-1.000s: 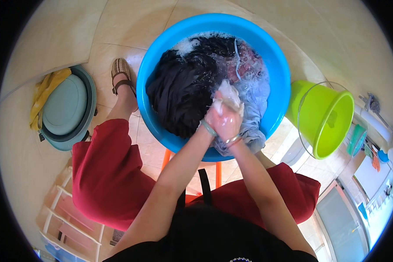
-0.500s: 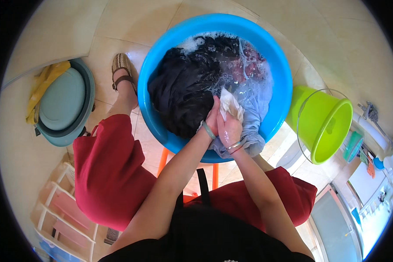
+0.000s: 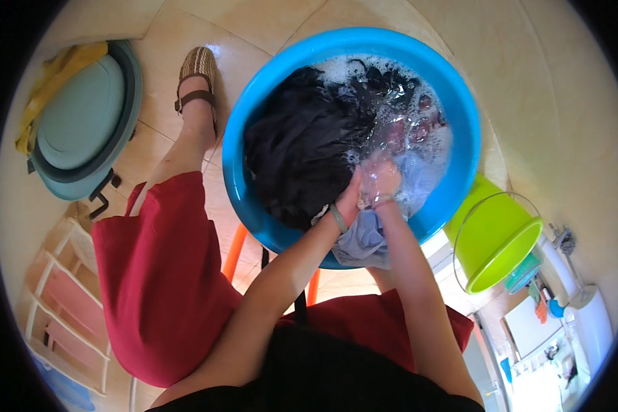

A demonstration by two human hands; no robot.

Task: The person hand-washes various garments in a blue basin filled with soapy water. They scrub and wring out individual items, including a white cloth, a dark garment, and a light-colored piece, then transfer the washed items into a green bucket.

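Note:
A large blue basin [image 3: 471,165] holds soapy water and soaking clothes. My left hand [image 3: 351,198] and my right hand [image 3: 381,177] are together in the water right of centre, both closed around a small white cloth that splashing water mostly hides. Dark fabric [image 3: 302,144] fills the basin's left side, beside my left hand. A light blue garment [image 3: 364,242] lies under my wrists and over the near rim. Reddish fabric [image 3: 396,134] shows through the suds beyond my right hand. A bangle circles my left wrist.
The basin rests above orange legs [image 3: 235,251]. A lime green bucket [image 3: 491,237] with a wire handle lies tilted at right. Folded teal basins [image 3: 82,113] with a yellow cloth [image 3: 44,103] lean at left. A white rack [image 3: 65,302] stands lower left.
My hands have dipped the white cloth from above the water down into it, and the water splashes around them. The view has shifted, so the basin sits slightly further right and lower.

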